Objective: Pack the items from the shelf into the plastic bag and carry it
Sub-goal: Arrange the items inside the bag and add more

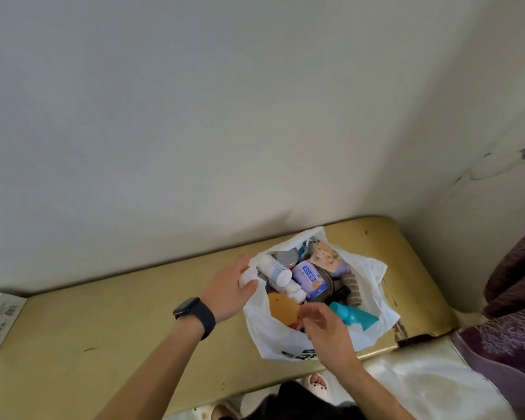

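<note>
Bag (262,334) sat on the desk (103,328), right end, near the wall corner. Thin white plastic, crumpled, mouth wide open, black print on the near side. Packed full:
- white bottle (275,272) lying across the top left
- purple carton (309,278) mid
- can (286,258) behind
- orange piece (282,307) at front
- teal bottle (353,316) front right

Left hand (234,286), watch (194,313) on wrist, clenched the bunched left rim of the bag. Right hand (326,328) was over the near rim, fingers loosely curled, blurred; couldn't tell if it held anything. Box (0,319) at the desk's left edge, well apart.
</note>
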Available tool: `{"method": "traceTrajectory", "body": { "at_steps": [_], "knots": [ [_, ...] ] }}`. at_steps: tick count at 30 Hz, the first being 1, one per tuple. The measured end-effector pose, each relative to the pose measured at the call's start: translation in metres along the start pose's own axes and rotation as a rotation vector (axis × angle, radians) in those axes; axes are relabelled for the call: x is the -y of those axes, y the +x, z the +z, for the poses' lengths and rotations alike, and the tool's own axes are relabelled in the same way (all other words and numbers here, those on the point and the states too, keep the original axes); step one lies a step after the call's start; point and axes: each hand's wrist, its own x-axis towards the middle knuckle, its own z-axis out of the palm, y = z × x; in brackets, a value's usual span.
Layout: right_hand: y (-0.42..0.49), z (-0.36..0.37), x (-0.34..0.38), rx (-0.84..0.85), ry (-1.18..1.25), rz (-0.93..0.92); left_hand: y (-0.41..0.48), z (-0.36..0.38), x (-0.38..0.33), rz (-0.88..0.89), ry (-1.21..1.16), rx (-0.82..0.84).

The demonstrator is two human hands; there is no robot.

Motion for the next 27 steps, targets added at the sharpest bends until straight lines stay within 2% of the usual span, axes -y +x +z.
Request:
{"method": "traceTrajectory", "body": {
  "at_steps": [3, 5, 9, 13, 21, 24, 27],
  "knots": [
    [-0.027, -0.003, 0.013, -0.009, 0.016, -0.076, -0.017, 0.002, 0.011, -0.072, -0.225, -0.084],
    [-0.036, 0.000, 0.034, -0.016, 0.005, -0.146, -0.025, 0.005, 0.030, -0.125, -0.260, -0.110],
    [-0.035, 0.028, 0.085, 0.009, -0.151, -0.458, -0.045, 0.008, 0.089, -0.249, -0.032, -0.088],
    [-0.009, 0.102, 0.119, 0.213, -0.396, -0.702, -0.078, 0.001, 0.158, -0.429, 0.193, -0.060],
    [0.049, 0.302, 0.098, 0.758, -1.123, -0.743, -0.166, -0.026, 0.299, -0.759, 0.114, -0.107],
    [0.066, 0.366, 0.084, 0.871, -1.394, -0.682, -0.187, -0.047, 0.352, -0.853, 0.083, -0.118],
    [0.081, 0.416, 0.088, 0.914, -1.552, -0.568, -0.193, -0.081, 0.403, -0.908, 0.086, -0.162]
  ]
}}
